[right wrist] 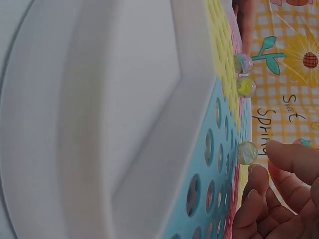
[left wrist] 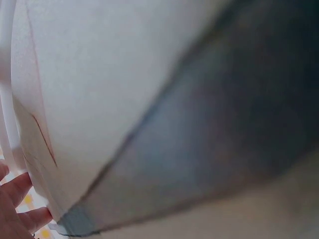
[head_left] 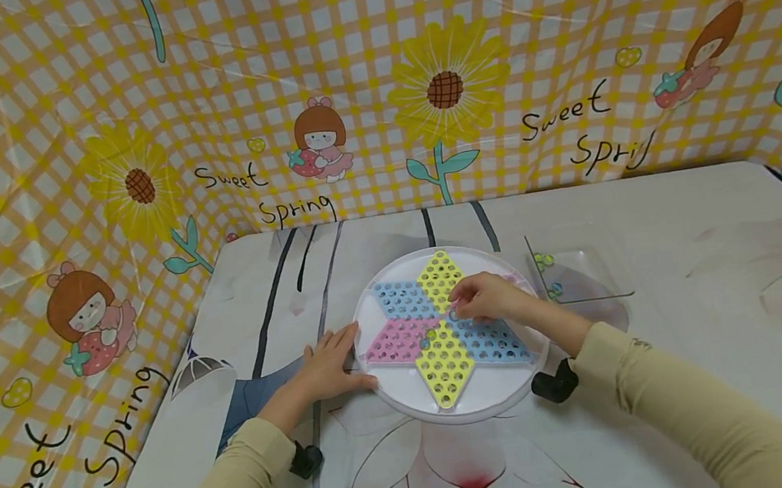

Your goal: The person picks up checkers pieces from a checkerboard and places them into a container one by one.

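A round white Chinese checkers board point(head_left: 499, 388) lies on the table, its star-shaped field in yellow, blue and pink full of holes. My left hand point(head_left: 329, 367) rests at its left rim, fingers spread, thumb at the edge. My right hand point(head_left: 486, 297) hovers over the star's centre. In the right wrist view a clear marble point(right wrist: 247, 153) sits on the board beside my thumb point(right wrist: 281, 154) and half-bent fingers, with a small gap between thumb and marble. Two more marbles, one yellow point(right wrist: 246, 86) and one pinkish blue point(right wrist: 243, 63), sit near the centre.
Right of the board stands a clear square tray point(head_left: 591, 260) with several green and blue marbles point(head_left: 544, 261) along its left side. A checked cloth point(head_left: 361, 46) with sunflowers hangs behind and to the left. The table cover point(head_left: 424, 467) has printed flowers.
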Demonstrator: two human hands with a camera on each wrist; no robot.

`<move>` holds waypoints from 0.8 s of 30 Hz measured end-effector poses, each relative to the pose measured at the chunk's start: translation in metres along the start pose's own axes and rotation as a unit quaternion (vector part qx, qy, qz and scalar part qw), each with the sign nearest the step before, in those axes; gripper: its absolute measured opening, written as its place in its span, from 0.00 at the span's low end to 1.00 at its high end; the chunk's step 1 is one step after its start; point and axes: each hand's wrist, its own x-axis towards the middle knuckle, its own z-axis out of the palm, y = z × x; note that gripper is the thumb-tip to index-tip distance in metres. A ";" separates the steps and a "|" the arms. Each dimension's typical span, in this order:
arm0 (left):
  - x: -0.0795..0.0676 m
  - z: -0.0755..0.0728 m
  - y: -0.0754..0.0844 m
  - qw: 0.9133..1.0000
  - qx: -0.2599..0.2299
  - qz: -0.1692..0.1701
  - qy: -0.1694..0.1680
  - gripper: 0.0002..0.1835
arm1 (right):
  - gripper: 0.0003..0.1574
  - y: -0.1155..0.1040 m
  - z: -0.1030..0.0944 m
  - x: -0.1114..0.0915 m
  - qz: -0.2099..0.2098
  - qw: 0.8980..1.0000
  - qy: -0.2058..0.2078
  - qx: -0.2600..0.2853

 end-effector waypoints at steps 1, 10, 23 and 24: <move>0.000 0.000 0.000 1.000 0.001 -0.001 -0.001 0.53 | 0.19 -0.001 0.001 0.000 0.000 1.000 0.002 -0.003; 0.000 0.000 0.000 1.000 0.003 0.000 0.002 0.54 | 0.15 -0.001 0.005 0.001 0.013 0.999 0.005 -0.034; 0.000 0.001 -0.001 1.000 0.003 0.002 0.003 0.54 | 0.12 -0.002 0.010 0.005 -0.019 0.996 -0.016 -0.091; 0.000 0.001 -0.001 1.000 0.003 0.001 0.003 0.54 | 0.12 -0.002 0.010 0.005 -0.021 0.995 -0.015 -0.094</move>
